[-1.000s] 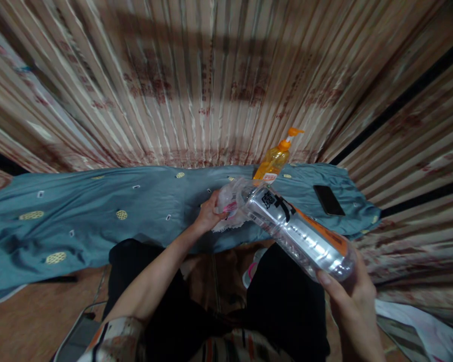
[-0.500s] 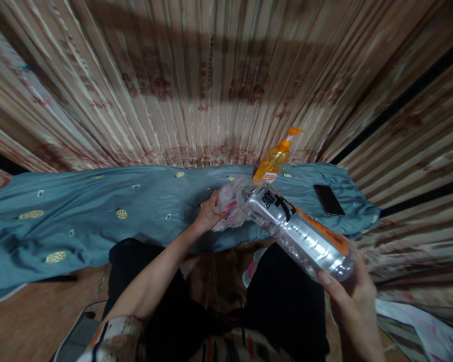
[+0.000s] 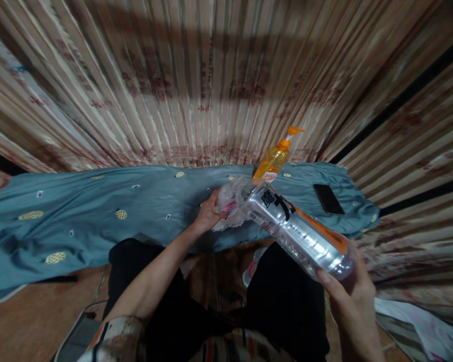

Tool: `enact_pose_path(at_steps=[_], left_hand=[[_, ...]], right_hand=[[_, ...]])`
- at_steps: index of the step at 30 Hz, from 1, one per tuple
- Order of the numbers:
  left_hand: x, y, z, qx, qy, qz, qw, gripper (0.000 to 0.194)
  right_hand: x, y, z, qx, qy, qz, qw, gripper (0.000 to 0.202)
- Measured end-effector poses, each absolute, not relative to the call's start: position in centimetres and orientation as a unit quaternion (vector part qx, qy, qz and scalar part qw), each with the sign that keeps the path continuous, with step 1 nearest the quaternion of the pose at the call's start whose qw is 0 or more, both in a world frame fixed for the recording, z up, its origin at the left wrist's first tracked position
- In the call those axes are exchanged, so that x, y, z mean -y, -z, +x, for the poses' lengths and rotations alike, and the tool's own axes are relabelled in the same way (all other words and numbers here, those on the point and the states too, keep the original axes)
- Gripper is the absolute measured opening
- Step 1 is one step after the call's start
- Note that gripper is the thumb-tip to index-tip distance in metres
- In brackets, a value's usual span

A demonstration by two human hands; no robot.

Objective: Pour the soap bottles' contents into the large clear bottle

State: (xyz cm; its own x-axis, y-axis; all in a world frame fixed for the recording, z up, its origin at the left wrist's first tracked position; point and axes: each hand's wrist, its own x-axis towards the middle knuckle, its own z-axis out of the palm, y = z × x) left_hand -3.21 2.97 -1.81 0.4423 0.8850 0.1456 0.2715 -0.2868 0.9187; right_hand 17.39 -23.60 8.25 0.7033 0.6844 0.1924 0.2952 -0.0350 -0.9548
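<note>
A large clear plastic bottle with a silver and orange label slants across the right of centre. My right hand grips its lower right end. My left hand is closed on a clear, crinkled plastic piece with a pink mark, which meets the bottle's upper left end. Whether that piece is joined to the bottle I cannot tell. Beneath it, a whitish jagged-edged sheet shows over the cloth.
Behind the bottle stands an orange pump bottle on the blue-green cloth. A dark phone lies to its right. Patterned curtains hang behind and at the sides. My dark-trousered legs are below.
</note>
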Motion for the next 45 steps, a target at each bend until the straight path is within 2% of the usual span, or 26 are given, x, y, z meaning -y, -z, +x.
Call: enact_pose_path(at_steps=[28, 45], left_hand=[[-2.7, 1.4, -3.2, -0.386, -0.36, 0.706, 0.472, 0.064], [-2.7, 1.3, -3.2, -0.399, -0.356, 0.714, 0.453, 0.068]], right_hand=[[23.1, -8.8, 16.9, 0.342, -0.153, -0.707, 0.6, 0.085], [23.0, -9.4, 16.6, 0.346, -0.163, -0.705, 0.597, 0.08]])
